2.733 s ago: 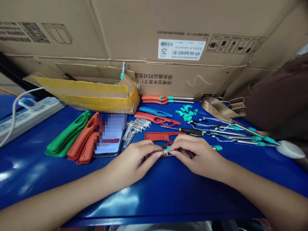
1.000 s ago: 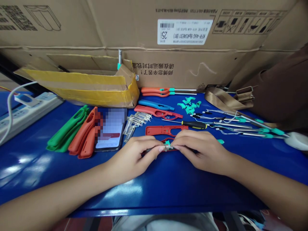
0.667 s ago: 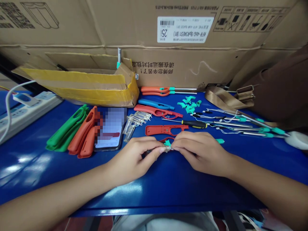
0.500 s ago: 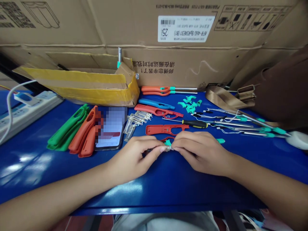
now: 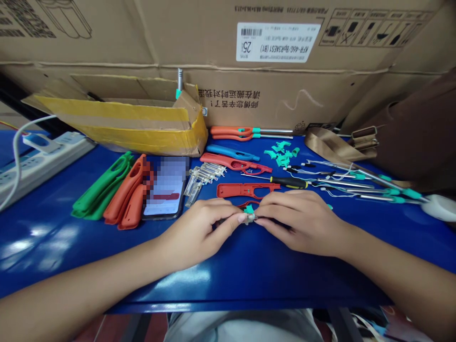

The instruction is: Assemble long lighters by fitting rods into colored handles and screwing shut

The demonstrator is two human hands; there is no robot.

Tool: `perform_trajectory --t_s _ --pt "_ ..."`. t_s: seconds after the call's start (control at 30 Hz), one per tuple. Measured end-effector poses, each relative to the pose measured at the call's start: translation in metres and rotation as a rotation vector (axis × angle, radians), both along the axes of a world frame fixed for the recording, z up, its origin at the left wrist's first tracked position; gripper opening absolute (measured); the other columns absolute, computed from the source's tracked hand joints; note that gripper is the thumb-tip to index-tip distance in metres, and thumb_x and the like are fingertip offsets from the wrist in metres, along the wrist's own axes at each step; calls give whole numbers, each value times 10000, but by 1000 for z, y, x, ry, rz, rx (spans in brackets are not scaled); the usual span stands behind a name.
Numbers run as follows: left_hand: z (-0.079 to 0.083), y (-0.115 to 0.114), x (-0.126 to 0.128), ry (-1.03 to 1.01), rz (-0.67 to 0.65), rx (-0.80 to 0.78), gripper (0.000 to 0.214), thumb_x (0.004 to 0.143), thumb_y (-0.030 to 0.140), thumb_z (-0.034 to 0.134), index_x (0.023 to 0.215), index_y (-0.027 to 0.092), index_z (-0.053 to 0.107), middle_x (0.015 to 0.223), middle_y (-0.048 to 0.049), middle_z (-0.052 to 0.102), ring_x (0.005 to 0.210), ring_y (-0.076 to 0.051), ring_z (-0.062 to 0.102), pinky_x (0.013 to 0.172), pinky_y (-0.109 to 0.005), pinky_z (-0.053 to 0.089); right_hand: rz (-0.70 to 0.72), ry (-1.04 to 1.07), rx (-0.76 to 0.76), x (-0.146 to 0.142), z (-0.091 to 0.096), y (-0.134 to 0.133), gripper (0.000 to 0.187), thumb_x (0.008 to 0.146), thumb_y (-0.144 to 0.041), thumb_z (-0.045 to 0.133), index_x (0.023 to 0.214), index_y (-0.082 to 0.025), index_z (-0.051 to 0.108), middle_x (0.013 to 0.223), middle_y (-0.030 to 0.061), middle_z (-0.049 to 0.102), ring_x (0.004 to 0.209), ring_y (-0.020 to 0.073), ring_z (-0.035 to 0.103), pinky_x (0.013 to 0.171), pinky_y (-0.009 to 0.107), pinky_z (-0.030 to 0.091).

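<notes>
Both hands work close together above the near half of the table [image 5: 228,278]; the left hand [image 5: 206,229] grips a small clear part [image 5: 250,218] between thumb and forefinger, its other fingers curled in, and the right hand [image 5: 302,222] pinches at that part's right end; just behind the fingertips sits a teal piece [image 5: 248,209], with a thin red curve [image 5: 248,204] of what seems a shell beyond it; a few seconds ago red also showed below the fingertips, whereas now it shows only above them, so the held pieces sit differently against it, though the fingers hide whether they touch; since half a second ago the grip has hardly altered, but the right hand now covers most of a teal tip [image 5: 330,207] that showed more plainly beyond its knuckles; that steadiness suggests a fiddly adjustment not yet finished; nothing else on the table seems disturbed: the red half-shell [image 5: 233,191] lies just behind the hands, the screwdriver [image 5: 289,182] behind that, the clear tanks [image 5: 205,175] to the left and the wired rods [image 5: 347,183] to the right.
</notes>
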State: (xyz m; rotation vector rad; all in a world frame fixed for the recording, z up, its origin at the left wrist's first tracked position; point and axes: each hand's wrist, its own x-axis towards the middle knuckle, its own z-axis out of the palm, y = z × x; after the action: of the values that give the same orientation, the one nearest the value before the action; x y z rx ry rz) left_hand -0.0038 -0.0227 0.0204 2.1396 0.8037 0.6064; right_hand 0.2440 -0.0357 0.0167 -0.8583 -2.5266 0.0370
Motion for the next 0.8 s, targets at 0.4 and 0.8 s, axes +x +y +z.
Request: perform_trajectory --t_s 0.4,0.8 --pt "0 2 0 -19 -1 -1 280 1054 228 526 857 144 707 731 22 636 699 -94 587 728 -199 449 30 -5 94 2 -1 -1 188 1023 -159 533 1051 -191 716 966 19 788 744 140 700 681 300 506" --pt "5 13 -13 151 -38 291 197 1014 256 609 1131 183 749 1016 -36 758 936 -185 653 887 -327 482 -63 -87 -1 1 3 0 179 1024 -267 546 1077 -210 707 1065 11 759 855 166 715 677 306 477"
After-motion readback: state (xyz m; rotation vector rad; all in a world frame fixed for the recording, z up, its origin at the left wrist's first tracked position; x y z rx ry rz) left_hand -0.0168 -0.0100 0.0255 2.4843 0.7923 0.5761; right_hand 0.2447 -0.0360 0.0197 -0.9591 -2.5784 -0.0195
